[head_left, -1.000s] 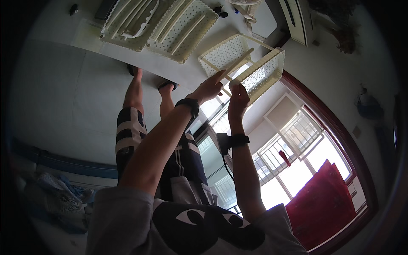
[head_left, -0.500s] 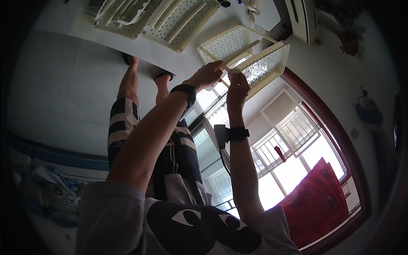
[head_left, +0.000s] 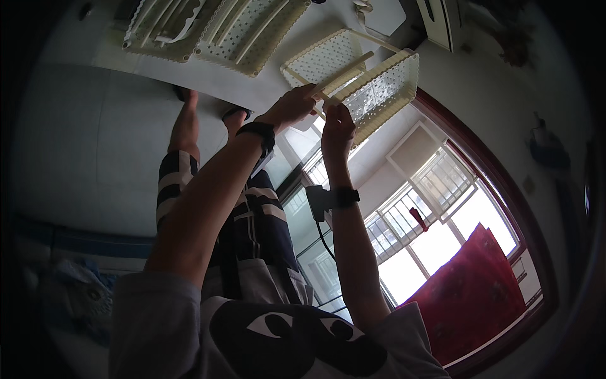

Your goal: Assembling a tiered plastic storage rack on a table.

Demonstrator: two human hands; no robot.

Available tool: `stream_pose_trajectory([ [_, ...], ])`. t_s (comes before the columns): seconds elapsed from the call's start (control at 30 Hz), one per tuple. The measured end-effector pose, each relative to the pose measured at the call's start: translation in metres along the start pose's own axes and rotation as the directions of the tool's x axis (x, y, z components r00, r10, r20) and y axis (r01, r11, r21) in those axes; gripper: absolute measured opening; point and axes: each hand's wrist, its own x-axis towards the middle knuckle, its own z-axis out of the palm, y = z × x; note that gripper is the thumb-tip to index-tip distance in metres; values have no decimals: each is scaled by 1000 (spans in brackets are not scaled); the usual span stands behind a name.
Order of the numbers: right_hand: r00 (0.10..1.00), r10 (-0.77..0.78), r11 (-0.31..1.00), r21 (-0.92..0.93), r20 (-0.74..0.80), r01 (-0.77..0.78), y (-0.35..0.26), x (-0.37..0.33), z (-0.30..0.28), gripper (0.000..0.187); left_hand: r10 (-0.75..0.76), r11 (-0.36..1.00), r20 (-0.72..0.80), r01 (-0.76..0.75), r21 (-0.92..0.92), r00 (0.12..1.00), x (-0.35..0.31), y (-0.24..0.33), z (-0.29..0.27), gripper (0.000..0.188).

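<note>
My left hand (head_left: 290, 106), a dark band on its wrist, is closed around the lower end of a cream plastic tube (head_left: 344, 74) that slants up to the right. Close beside it, my right hand (head_left: 339, 125) pinches a small pale piece (head_left: 331, 102) at the tube's lower end; the fingers partly cover it, so its exact shape is unclear. Behind both hands stands a cream plastic rack on its side. Its two perforated trays with scalloped rims, a left tray (head_left: 323, 58) and a right tray (head_left: 386, 86), are joined by posts (head_left: 377, 40).
On the white table (head_left: 136, 69), two more perforated trays lie at the far left, a nearer tray (head_left: 268, 39) and a farther tray (head_left: 140, 35), with loose tubes in them. A window (head_left: 435, 246) and red cloth (head_left: 470, 297) are at right; a cable hangs from my right wrist device (head_left: 319, 202).
Everything in view has shifted slightly left and up as the head moved. Both hands keep their grip, and the right hand's pale piece now sits closer to the tube's end.
</note>
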Motion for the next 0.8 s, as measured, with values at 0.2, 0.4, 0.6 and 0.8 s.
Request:
stream_pose_trajectory([
  [0.2, 1000, 31, 998, 53, 3, -31, 0, 2, 1, 16, -17, 1000, -6, 17, -25, 1000, 4, -2, -1, 42],
  [0.4, 998, 58, 995, -77, 39, -55, -11, 6, -7, 17, -42, 998, -54, 40, -37, 998, -2, 10, -2, 38],
  [0.6, 960, 208, 978, -66, 186, -199, -4, 22, -20, 21, -79, 995, -6, 79, -62, 997, 11, 1, -4, 44],
  [0.8, 951, 217, 976, -21, 222, -218, -5, 29, -21, 22, -42, 998, -41, 41, -42, 998, 24, -14, -7, 40],
])
